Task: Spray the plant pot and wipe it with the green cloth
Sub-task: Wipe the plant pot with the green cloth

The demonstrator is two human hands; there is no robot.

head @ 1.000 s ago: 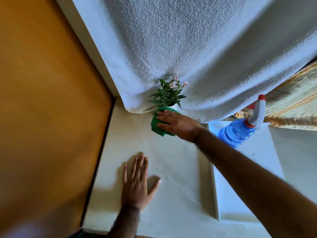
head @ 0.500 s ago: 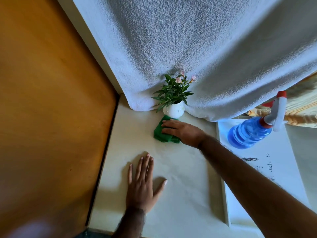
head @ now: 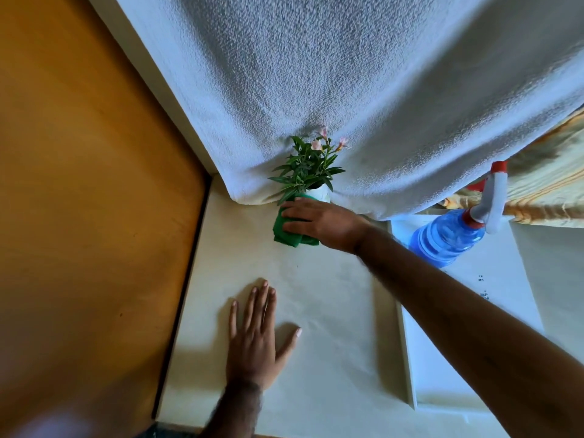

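Observation:
A small white plant pot (head: 320, 193) with green leaves and pink flowers stands at the back of the cream table, against the hanging white cloth. My right hand (head: 319, 220) presses the green cloth (head: 286, 230) against the pot's front, covering most of the pot. My left hand (head: 256, 339) lies flat on the table, fingers spread, holding nothing. A blue spray bottle (head: 448, 237) with a white and red trigger stands to the right on a white tray.
A white textured cloth (head: 347, 90) hangs behind the pot. An orange-brown wooden panel (head: 88, 200) borders the table (head: 331, 311) on the left. The white tray (head: 442, 368) sits at the right, its raised edge beside my right forearm.
My right hand with the green cloth has moved back up from the table surface onto the pot's front, covering it again. My left hand stays flat.

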